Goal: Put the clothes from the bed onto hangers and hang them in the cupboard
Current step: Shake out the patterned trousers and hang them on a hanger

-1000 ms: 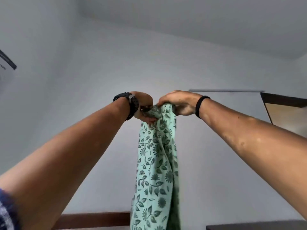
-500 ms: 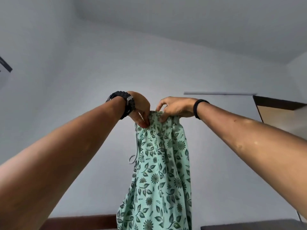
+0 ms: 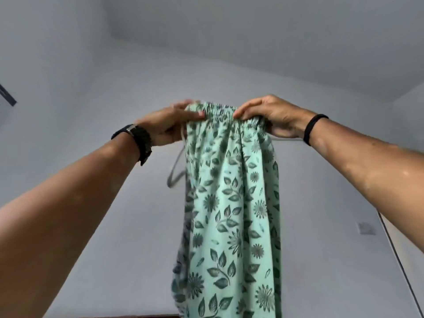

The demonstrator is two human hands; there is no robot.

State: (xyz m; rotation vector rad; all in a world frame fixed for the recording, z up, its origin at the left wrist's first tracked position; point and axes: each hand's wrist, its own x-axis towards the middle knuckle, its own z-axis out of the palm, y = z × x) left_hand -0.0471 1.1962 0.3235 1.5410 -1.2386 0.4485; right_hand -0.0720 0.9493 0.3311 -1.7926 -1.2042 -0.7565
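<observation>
You hold the garment [image 3: 231, 203] up in front of you with both arms raised, against the pale wall [image 3: 114, 203]. It is thin, soft mint-green cloth printed with dark green leaves and daisy-like flowers, and it hangs in loose vertical folds from a gathered, ribbed elastic waistband [image 3: 220, 112]. Your left hand [image 3: 169, 125] pinches the waistband's left end, thumb lying flat across the front of the cloth. Your right hand [image 3: 270, 118] grips the right end, fingers curled over the top edge. The 2 hands are apart, so the band is stretched between them. A pale cord [image 3: 176, 171] loops down just beside the garment's left edge. A dark watch [image 3: 140, 143] wraps your left wrist, a thin black band [image 3: 313, 127] your right.
</observation>
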